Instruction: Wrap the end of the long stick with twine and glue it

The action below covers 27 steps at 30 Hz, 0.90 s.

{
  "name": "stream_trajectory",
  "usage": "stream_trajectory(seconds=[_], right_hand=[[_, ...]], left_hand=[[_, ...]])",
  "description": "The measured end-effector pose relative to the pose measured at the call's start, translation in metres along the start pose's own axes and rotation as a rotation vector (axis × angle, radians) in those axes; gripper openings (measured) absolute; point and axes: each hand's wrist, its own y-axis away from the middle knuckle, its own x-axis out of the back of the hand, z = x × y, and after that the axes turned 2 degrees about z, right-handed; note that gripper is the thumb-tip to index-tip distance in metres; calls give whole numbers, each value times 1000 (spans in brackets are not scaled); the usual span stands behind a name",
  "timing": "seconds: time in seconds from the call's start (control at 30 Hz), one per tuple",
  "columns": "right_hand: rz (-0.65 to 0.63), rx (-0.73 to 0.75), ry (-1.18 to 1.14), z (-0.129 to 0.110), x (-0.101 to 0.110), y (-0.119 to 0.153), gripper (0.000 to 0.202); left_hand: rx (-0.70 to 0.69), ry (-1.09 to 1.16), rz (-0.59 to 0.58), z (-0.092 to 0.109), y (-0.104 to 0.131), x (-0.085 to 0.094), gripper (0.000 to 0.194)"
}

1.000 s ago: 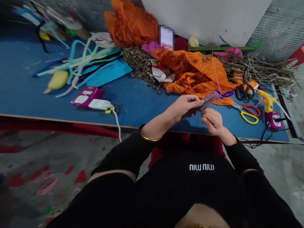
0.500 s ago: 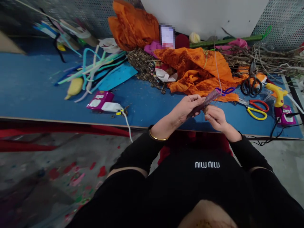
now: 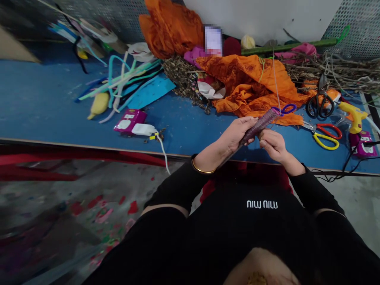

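Note:
My left hand (image 3: pixel 237 134) is wrapped round a purple, ridged roll (image 3: pixel 259 126) that looks bound in thread. The roll slants up to the right over the table edge, and a thin stick-like end shows below my wrist. Just right of it, my right hand (image 3: pixel 272 144) is closed with thumb and fingers together; a fine strand seems to run from it to the roll, but what it holds is too small to tell. A purple-blue loop (image 3: pixel 288 109) lies by the roll's upper end. A thin pale string (image 3: pixel 276 81) rises from there towards the back.
Orange cloth (image 3: pixel 237 79) lies behind my hands. To the right are red-and-yellow-handled scissors (image 3: pixel 326 136), black scissors (image 3: pixel 320 105) and a yellow glue gun (image 3: pixel 354 116). On the left are fuzzy coloured stems (image 3: pixel 118 81), a yellow object (image 3: pixel 99 105) and a purple power socket (image 3: pixel 130 120).
The whole view has shifted slightly, with the table contents now further right. My left hand keeps its hold on the roll, more of which shows; my right hand stays closed beside it.

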Motion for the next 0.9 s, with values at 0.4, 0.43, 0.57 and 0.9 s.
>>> stream_trajectory(seconds=[0.4,0.43,0.57,0.9], right_hand=[[0,-8,13,0,2,-3,35],[0,-9,15,0,2,-3,34],[-28,-17,22,0,1,-4,32],[43,-120,61,-18,21,-5,27]], left_hand=[[25,67,-23,-10,-2,6,37],[28,65,-29,-10,-2,6,39],[-56,47,-26,-14,-2,9,45],[-200,-99,109,-10,1,19,34]])
